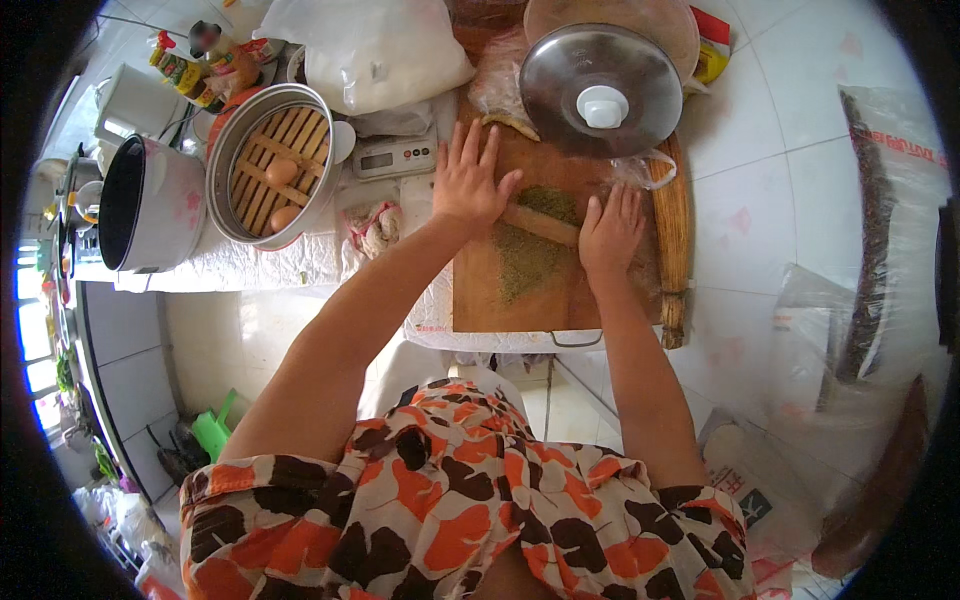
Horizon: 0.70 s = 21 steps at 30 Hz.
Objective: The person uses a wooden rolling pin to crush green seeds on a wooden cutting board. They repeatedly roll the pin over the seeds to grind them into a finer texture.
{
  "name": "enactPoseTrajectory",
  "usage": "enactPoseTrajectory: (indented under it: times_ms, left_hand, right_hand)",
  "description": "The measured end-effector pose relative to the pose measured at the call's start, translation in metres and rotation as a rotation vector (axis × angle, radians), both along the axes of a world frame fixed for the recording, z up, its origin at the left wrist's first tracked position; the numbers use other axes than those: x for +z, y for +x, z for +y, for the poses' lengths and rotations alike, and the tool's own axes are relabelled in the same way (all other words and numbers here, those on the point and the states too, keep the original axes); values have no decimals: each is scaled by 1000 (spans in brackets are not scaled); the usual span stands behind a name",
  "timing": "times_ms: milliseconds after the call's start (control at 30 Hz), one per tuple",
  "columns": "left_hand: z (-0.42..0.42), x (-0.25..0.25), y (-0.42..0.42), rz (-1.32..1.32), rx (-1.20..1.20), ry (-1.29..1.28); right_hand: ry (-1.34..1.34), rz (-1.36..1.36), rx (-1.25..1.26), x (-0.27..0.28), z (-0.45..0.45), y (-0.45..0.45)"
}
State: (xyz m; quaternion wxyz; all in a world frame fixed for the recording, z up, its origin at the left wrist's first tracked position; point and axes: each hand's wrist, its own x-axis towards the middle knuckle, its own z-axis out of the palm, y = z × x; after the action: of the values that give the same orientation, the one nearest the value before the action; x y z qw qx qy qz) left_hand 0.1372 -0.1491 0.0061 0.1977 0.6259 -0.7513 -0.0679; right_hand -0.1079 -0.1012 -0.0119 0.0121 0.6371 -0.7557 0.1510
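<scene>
A wooden rolling pin lies aslant across crushed green-brown herb or spice on a wooden cutting board. My left hand rests flat over the pin's left end, its fingers spread and pointing away from me. Over the right end lies my right hand, palm down with straight fingers. Neither hand curls around the pin, and both of its ends are hidden beneath them. Just beyond my left fingertips is a curved yellowish piece that I cannot identify.
A metal pan lid covers the board's far right, beside a long straw-coloured bundle. Leftward stand a digital kitchen scale, a steamer pot holding two eggs on bamboo slats, and a pale pot. A white plastic bag sits behind.
</scene>
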Motion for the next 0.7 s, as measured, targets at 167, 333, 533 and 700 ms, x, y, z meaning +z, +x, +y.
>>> enactPoseTrajectory:
  times_ms: [167, 333, 533, 700]
  left_hand:
    - [38, -7, 25, -73, -147, 33]
    - [89, -2, 46, -97, -295, 81]
    - [22, -6, 9, -54, -76, 63]
    - [51, -11, 27, -82, -184, 62]
  right_hand:
    - [12, 25, 106, 2, 59, 17]
    - [42, -38, 169, 4, 126, 28]
    - [20, -1, 90, 1, 35, 8]
    - [45, 18, 148, 0, 74, 16]
